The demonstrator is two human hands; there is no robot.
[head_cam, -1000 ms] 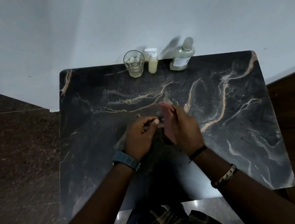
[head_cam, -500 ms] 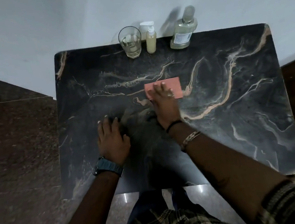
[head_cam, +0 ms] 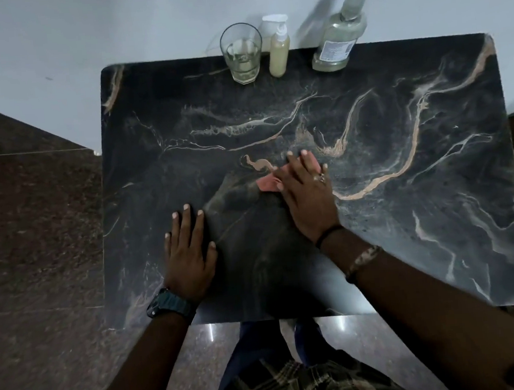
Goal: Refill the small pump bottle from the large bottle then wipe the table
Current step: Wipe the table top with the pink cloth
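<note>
A pink cloth (head_cam: 268, 184) lies on the black marble table (head_cam: 406, 213) near its middle, mostly covered by my right hand (head_cam: 307, 193), which presses on it with flat, straight fingers. To the left of it my left hand (head_cam: 189, 250) rests flat on the tabletop with fingers spread. The small pump bottle (head_cam: 280, 52), holding pale yellowish liquid, stands upright at the table's far edge. The large clear bottle (head_cam: 339, 36) with a white label stands to its right, cap on.
A drinking glass (head_cam: 242, 54) stands at the far edge, just left of the pump bottle. A white wall rises behind the table. Dark stone floor lies to the left and below the near edge, where my legs show.
My right hand has slid the pink cloth back toward me and slightly left, crumpling it under the palm. My left hand stays flat on the table.
</note>
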